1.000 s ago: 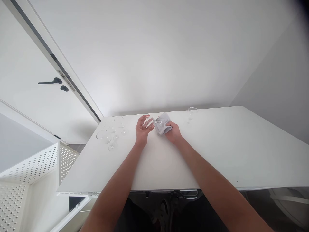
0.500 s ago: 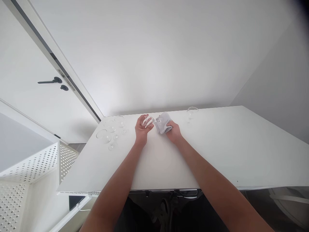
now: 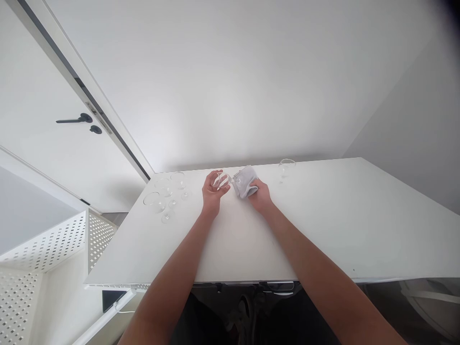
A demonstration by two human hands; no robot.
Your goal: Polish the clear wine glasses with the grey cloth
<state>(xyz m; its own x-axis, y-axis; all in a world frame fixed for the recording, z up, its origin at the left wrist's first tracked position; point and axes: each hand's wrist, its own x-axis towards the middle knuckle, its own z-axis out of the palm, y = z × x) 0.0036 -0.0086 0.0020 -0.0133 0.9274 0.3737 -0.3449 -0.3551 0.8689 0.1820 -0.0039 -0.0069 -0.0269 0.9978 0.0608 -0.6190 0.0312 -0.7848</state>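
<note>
My left hand (image 3: pixel 214 189) is wrapped round the bowl of a clear wine glass (image 3: pixel 223 180), which lies sideways in the air with its foot pointing right. In my right hand (image 3: pixel 260 193) is a light grey cloth (image 3: pixel 245 182), bunched against the foot end of that glass. The cloth partly covers the foot and the lower stem. Both hands are above the back part of the white table (image 3: pixel 247 239).
Three more wine glasses (image 3: pixel 166 203) stand upright at the table's left. One other glass (image 3: pixel 286 170) stands upright near the back edge, right of my right hand. A white wall (image 3: pixel 237 86) rises behind the table; a door handle (image 3: pixel 74 120) is at far left.
Both hands, with the glass and the cloth, have shifted very slightly right. The cloth has turned a little around the foot. The standing glasses are where they were.
</note>
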